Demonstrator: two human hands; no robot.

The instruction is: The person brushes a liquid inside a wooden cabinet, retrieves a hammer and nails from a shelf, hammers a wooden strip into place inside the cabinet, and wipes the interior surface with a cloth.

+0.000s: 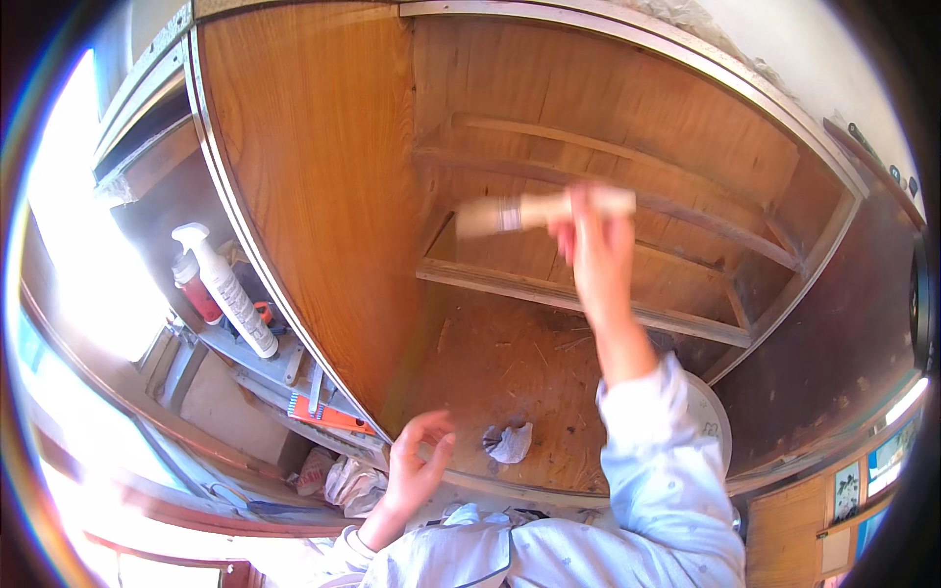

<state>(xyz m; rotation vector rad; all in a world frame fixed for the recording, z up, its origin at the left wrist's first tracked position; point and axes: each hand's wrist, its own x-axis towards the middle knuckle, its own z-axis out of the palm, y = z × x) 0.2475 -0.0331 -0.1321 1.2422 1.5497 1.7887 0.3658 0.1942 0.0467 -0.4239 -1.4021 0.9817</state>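
**Brushing Inside the Wooden Cabinet: Condition and Hazards**

Far left, a white spray bottle (227, 291) stands on a shelf beside the open cabinet door (304, 186). The left hand (417, 461) hovers empty near the cabinet floor, fingers loosely spread. A crumpled rag (509, 442) lies just beside it. The right hand (600, 253), raised, closes its fingers around a paintbrush (534, 211) pointing left before the upper rails. Motion blur suggests fast strokes; a loose hold could let the paintbrush slip or drip onto the floor.
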